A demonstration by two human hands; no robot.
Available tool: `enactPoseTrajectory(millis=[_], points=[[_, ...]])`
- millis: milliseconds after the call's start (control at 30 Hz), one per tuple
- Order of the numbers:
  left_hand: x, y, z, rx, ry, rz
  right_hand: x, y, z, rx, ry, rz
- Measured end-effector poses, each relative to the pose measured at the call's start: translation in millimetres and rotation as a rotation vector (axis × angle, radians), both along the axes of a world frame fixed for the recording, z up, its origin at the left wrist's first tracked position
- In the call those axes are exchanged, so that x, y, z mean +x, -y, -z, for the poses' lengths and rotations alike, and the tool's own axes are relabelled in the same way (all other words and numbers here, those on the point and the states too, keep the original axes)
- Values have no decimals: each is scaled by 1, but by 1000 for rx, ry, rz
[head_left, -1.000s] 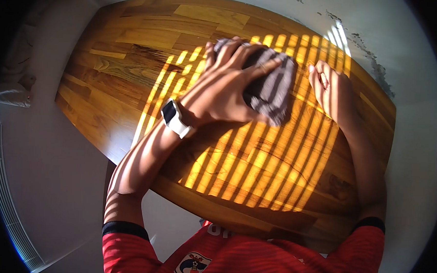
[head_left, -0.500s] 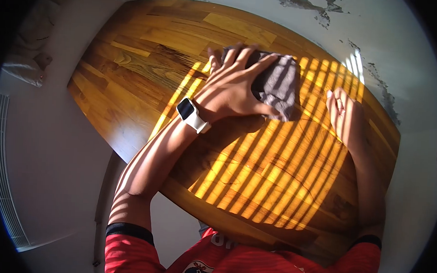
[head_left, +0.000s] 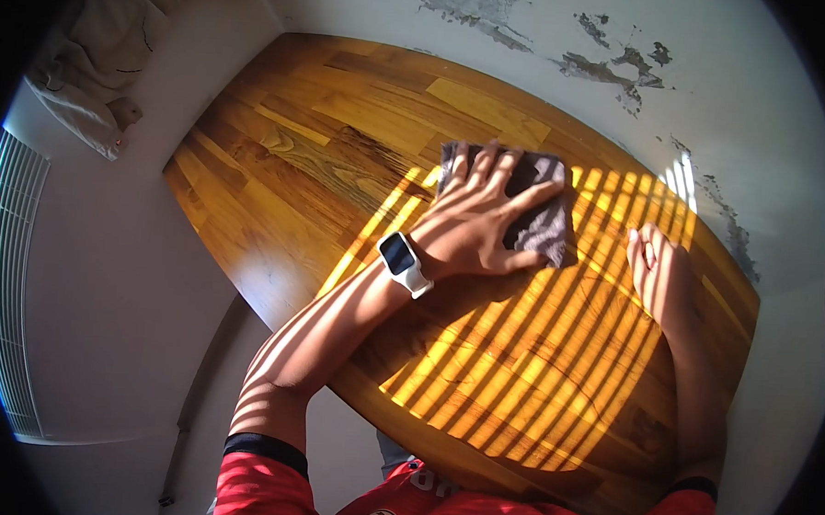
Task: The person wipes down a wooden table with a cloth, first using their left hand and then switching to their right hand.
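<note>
A dark grey cloth (head_left: 544, 228) lies on the wooden table (head_left: 510, 354), wrinkled along its right and lower edges. My left hand (head_left: 474, 216) rests flat on the cloth, palm down with fingers spread, covering its left part. A watch (head_left: 399, 255) with a white strap is on that wrist. To the right of the cloth, my right hand (head_left: 662, 273) is closed in a loose fist against the tabletop, with nothing visible in it. The cloth under my left palm is hidden.
Striped sunlight falls across the table, hands and arms. A white wall (head_left: 540, 74) with peeling paint borders the far and right sides. At the left are window blinds (head_left: 11, 286) and a pale draped cloth (head_left: 94, 69).
The camera view has shifted, so the table and both hands appear lower and slightly to the right. My left hand stays on the cloth, its fingers less blurred. My right hand remains closed.
</note>
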State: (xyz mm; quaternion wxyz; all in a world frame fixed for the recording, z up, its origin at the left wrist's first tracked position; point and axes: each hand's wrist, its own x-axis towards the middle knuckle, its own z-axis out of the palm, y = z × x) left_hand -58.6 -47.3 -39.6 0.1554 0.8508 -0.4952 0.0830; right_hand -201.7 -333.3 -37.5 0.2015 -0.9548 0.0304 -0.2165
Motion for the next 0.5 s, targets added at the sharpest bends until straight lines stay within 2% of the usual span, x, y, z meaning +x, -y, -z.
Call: enactPoseTrajectory(millis=[133, 233, 400, 500], points=[[-12, 5, -8, -92, -21, 139, 0, -1, -1, 12, 18, -27], [-8, 4, -10, -46, -39, 142, 0, 1, -1, 5, 0, -25], [16, -5, -7, 48, -11, -106, -3, -3, -7, 14, -31, -16], [39, -23, -6, 4, 26, -277, -3, -2, -8, 4, -40, -15]])
